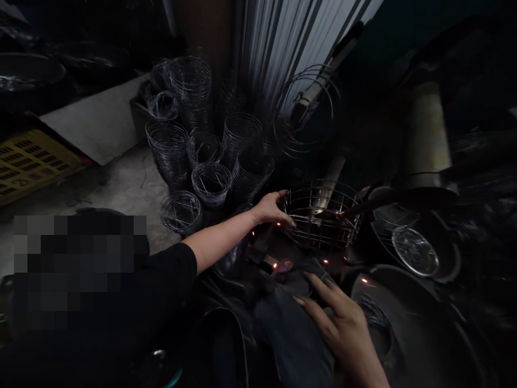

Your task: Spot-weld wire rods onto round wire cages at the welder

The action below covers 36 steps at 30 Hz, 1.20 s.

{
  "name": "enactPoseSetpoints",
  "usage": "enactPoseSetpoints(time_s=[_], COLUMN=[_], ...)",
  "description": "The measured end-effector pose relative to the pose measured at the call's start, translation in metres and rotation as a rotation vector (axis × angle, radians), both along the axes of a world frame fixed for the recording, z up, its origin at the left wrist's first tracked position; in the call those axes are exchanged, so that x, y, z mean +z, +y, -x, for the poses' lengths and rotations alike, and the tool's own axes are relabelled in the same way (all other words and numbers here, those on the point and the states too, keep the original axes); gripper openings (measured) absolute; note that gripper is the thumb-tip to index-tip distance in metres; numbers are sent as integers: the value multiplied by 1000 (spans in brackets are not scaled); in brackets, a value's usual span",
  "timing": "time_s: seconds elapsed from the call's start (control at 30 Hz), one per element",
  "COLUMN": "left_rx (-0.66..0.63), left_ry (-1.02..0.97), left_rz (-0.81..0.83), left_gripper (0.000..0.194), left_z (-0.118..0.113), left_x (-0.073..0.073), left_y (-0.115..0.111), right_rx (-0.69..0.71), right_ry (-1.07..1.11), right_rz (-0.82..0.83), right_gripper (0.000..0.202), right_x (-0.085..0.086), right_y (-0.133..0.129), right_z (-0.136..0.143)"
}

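Note:
My left hand (271, 209) reaches right at the end of a bare forearm, below a black sleeve. Its thumb and fingers grip the left end of a wire basket (320, 240) made of thin metal rods. A dark bar (374, 200) comes in from the right, its tip at the basket. Closer to me, my right hand (343, 328) hovers over or rests on dark cloth (293, 328); contact is hard to tell. Its fingers are stretched out, and I see nothing held in them. Small orange glowing specks (275, 265) are scattered around both hands.
Stacked wire rings (169, 151) stand in several columns on the floor behind my left arm. A round black basin (407, 318) lies at lower right, with another dark vessel (450, 258) above it. At left is a yellow crate (32, 161); pixelation hides the area below.

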<state>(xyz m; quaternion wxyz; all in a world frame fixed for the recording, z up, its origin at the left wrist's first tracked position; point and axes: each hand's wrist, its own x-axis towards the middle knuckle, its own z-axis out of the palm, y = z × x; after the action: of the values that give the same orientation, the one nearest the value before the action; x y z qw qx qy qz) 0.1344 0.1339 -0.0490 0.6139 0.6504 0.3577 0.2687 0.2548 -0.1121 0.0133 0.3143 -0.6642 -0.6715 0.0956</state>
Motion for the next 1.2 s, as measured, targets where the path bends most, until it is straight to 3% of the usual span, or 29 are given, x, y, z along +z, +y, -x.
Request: enactPoseSetpoints(time_s=[0.07, 0.13, 0.23, 0.33, 0.43, 0.53, 0.63, 0.73, 0.8, 0.93, 1.2], left_rx=[39, 55, -9, -63, -59, -53, -55, -47, -59, -91, -60], left_ry=[19, 45, 72, 124, 145, 158, 186, 214, 218, 217, 177], left_rz=[-72, -266, -525, -650, -702, -748, -768, -774, -782, -770, -765], left_gripper=[109, 110, 107, 103, 102, 102, 98, 93, 93, 95, 96], left_z=[11, 27, 50, 61, 59, 52, 46, 40, 37, 30, 18], left_x=[6, 18, 38, 47, 48, 47, 47, 50, 52, 53, 54], left_y=[-9, -23, -49, -70, -79, -80, -78, -76, -75, -74, -68], right_rx=[76, 137, 164, 76, 24, 54, 40, 11, 18, 11, 33], right_ry=[-109, -124, 29, 229, 231, 15, -344, -698, -781, -700, -254], right_rz=[-74, -102, 13, 229, 306, 224, 127, 147, 162, 39, -202], right_gripper=[36, 31, 28, 32, 32, 29, 30, 34, 34, 28, 16], right_x=[23, 44, 59, 53, 40, 34, 33, 32, 29, 21, 4], right_y=[3, 7, 19, 33, 40, 37, 32, 30, 29, 27, 35], right_z=[12, 23, 30, 26, 17, 11, 10, 14, 16, 10, -14])
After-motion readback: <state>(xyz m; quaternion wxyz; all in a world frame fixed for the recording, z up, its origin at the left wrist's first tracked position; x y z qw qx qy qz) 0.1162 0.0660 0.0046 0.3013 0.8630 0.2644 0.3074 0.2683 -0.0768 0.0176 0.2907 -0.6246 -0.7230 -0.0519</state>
